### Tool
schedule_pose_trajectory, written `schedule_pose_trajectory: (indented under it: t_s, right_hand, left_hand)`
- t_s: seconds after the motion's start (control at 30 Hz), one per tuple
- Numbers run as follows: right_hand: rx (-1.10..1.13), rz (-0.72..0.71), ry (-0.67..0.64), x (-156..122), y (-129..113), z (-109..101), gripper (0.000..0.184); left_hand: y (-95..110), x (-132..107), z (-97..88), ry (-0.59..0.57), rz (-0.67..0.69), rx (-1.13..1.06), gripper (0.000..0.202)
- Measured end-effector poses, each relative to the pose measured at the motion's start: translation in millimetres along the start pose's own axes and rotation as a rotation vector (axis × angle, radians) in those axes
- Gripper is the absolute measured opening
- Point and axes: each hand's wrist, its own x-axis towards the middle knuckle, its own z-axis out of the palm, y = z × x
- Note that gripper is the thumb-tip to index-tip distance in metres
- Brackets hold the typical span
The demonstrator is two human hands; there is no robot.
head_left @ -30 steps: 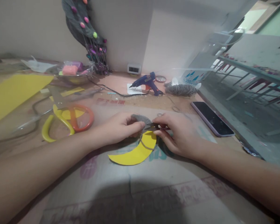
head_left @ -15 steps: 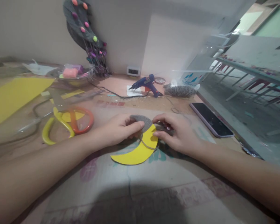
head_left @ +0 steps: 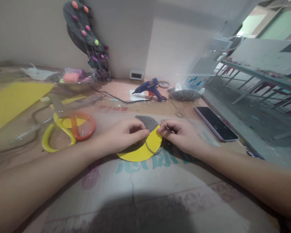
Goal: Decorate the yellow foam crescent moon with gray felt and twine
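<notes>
A yellow crescent cutout (head_left: pixel 138 153) is held just above the cardboard, its upper part wrapped in grey yarn (head_left: pixel 147 121). My left hand (head_left: pixel 129 131) pinches its inner edge between thumb and fingers. At the outer edge, where the wrapping ends, my right hand (head_left: pixel 176 132) has thumb and forefinger pressed together on the crescent. A loose loop of grey yarn (head_left: pixel 149 149) hangs across the bare yellow part. Whether the right fingertips also grip the yarn is hidden.
Scissors (head_left: pixel 83 126) with orange and yellow handles lie left, near a yellow sheet (head_left: pixel 16 103). Behind are a blue glue gun (head_left: pixel 146 86), a yarn skein (head_left: pixel 185 94) and a bowl (head_left: pixel 75 84). A phone (head_left: pixel 217 124) lies right, near the table edge.
The crescent has turned and tilted a little in my hands, its lower tip now behind my left hand. My right thumb and forefinger have closed together at the edge.
</notes>
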Motion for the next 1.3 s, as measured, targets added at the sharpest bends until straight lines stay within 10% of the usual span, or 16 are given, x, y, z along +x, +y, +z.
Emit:
schedule_pose_trajectory:
  t_s: [0.47, 0.83, 1.3]
  right_hand:
    - [0.318, 0.11, 0.001, 0, -1, 1, 0.029]
    - [0.093, 0.056, -0.07, 4, 2, 1, 0.021]
    - [0.015, -0.113, 0.014, 1, 15, 7, 0.023]
  left_hand:
    - [-4, 5, 0.2, -0.002, 0.012, -0.188, 0.018]
    - [-2, 1, -5.2, 0.034, 0.054, -0.207, 0.047]
    - [-7, 2, 0.1, 0.019, 0.151, -0.223, 0.021]
